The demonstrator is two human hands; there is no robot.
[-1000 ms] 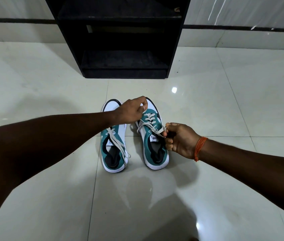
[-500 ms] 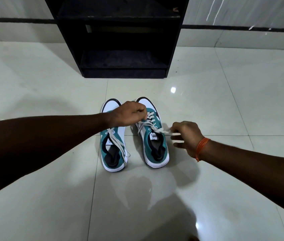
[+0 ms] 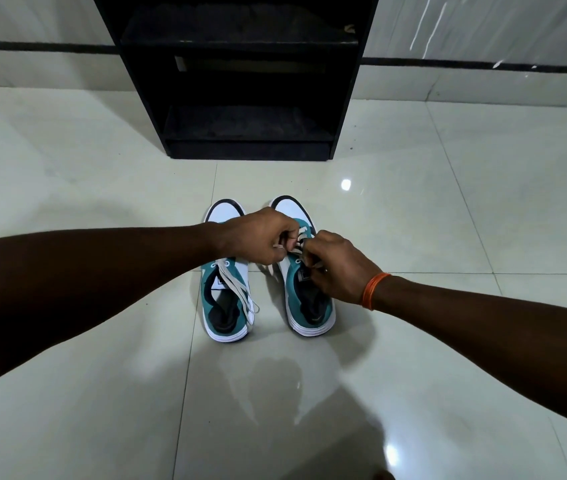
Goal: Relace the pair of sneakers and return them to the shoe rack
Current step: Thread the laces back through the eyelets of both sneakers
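Two teal and white sneakers stand side by side on the floor, toes pointing at the rack. The left sneaker (image 3: 228,306) has loose white laces trailing over its tongue and side. Over the lacing of the right sneaker (image 3: 313,317) both hands meet. My left hand (image 3: 258,240) is closed on a white lace end. My right hand (image 3: 337,268), an orange thread on its wrist, pinches the other lace end by the tongue. The hands hide most of the right sneaker's lacing.
A black shoe rack (image 3: 247,77) with bare shelves stands straight ahead against the wall. Glossy pale floor tiles (image 3: 448,237) spread all around the sneakers, with light reflections on them.
My right hand has come in from the right side of the right sneaker to its tongue, close against my left hand. My left hand shifted slightly toward me. The sneakers stayed put.
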